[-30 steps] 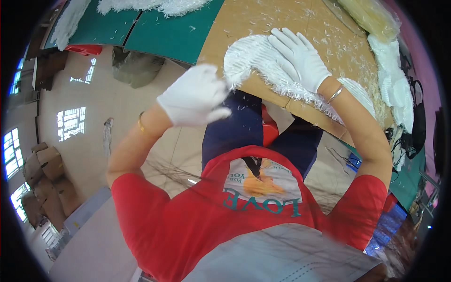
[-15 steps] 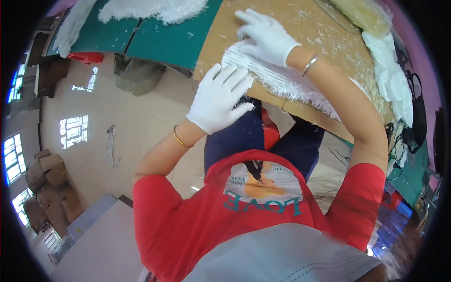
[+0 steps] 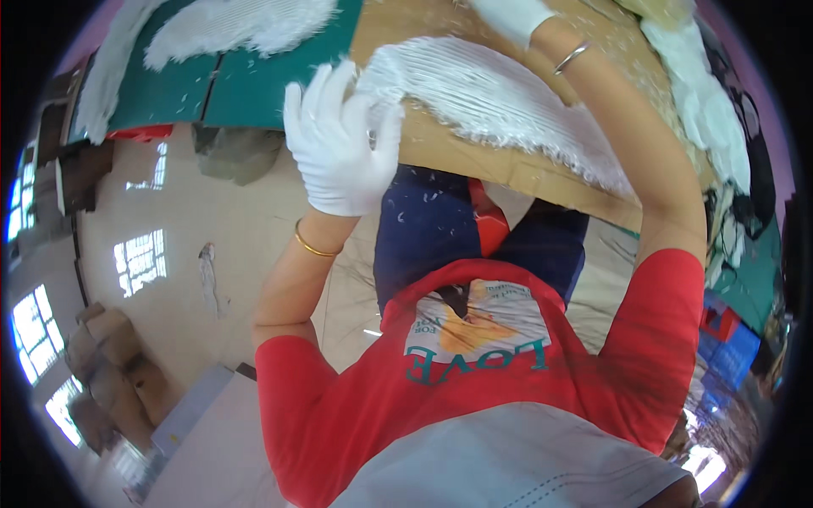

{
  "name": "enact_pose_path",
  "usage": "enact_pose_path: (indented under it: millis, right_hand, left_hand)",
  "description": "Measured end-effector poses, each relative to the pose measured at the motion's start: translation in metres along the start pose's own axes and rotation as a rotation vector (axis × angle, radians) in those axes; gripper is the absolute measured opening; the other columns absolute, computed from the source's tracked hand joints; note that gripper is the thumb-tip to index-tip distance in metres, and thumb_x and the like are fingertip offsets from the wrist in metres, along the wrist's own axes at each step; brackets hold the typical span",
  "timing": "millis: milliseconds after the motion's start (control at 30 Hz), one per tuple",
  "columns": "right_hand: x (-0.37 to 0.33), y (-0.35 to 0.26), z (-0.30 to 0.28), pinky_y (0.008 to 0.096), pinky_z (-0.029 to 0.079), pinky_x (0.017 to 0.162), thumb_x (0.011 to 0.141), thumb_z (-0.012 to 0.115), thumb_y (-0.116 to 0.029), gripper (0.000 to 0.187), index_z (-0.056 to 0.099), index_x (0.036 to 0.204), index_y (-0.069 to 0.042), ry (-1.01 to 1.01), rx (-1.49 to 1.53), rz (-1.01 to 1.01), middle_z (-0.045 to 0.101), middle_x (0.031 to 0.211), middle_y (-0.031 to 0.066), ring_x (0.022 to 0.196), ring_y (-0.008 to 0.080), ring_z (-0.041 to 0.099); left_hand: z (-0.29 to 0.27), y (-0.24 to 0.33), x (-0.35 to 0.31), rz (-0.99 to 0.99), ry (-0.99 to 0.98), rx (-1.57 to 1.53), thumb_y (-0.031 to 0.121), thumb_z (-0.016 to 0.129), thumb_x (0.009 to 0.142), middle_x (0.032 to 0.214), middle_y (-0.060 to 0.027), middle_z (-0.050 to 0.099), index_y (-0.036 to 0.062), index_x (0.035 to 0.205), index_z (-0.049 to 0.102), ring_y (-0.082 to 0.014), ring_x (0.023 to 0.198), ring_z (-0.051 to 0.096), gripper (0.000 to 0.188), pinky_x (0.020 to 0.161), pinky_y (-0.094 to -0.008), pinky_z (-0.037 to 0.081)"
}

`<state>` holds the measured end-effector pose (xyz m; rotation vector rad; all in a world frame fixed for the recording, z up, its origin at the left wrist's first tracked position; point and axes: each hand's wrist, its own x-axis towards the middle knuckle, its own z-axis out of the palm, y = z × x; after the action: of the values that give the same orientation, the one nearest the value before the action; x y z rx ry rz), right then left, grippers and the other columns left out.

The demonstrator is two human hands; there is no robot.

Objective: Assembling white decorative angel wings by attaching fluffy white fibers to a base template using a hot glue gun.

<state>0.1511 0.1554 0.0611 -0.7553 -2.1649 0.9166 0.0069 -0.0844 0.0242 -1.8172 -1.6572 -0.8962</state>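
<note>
A white, ribbed, feathery piece, curved like a wing with a fringed edge, lies on a brown cardboard sheet. My left hand, in a white glove, is at the left end of this piece, fingers apart and thumb spread. Whether its fingertips touch the fringe I cannot tell. Beyond the piece, my gloved right hand reaches over the cardboard at the upper edge of the picture, which cuts off its fingers.
Another white feathery piece lies on the green tabletop at the left. White fluffy material and a black strap or bag are at the right. Cardboard boxes stand far left on the floor. White fluff is scattered over the cardboard.
My left hand has come off the feathery piece's near edge and moved left. My right hand has moved farther away and to the right, uncovering the ribbed surface.
</note>
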Motion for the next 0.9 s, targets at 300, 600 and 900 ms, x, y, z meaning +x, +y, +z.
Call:
enact_pose_path:
  millis: [300,600,900]
  right_hand:
    - [-0.171,0.005,-0.072,0.0484,0.032,0.121,0.094,0.063,-0.021,0.065,0.044,0.155,-0.012,-0.429,-0.706,-0.349,0.044,0.158,0.0184,0.145,0.0369,0.043]
    - [-0.251,0.027,-0.179,0.051,0.029,0.122,0.092,0.062,-0.03,0.068,0.044,0.154,-0.009,-0.368,-1.147,0.083,0.045,0.157,0.0194,0.147,0.0383,0.04]
    - [-0.234,0.034,-0.156,0.0435,0.046,0.112,0.086,0.06,0.006,0.051,0.064,0.134,-0.008,-0.11,-0.607,-0.302,0.066,0.133,0.0174,0.125,0.0377,0.061]
  left_hand:
    - [0.049,0.04,0.024,0.022,-0.646,0.041,0.06,0.065,0.087,0.155,-0.0173,0.047,0.0118,0.152,0.048,-0.0394,0.145,0.039,0.083,0.121,-0.0533,0.025]
    - [0.051,0.009,0.024,0.073,-0.836,0.204,0.074,0.064,0.081,0.164,-0.0235,0.029,0.0111,0.159,0.037,-0.0454,0.15,0.029,0.104,0.122,-0.0566,0.024]
    - [0.041,-0.006,0.082,-0.288,-0.525,-0.463,0.039,0.064,0.099,0.155,-0.0213,0.048,0.0092,0.144,0.059,-0.0329,0.144,0.046,0.055,0.118,-0.041,0.036]
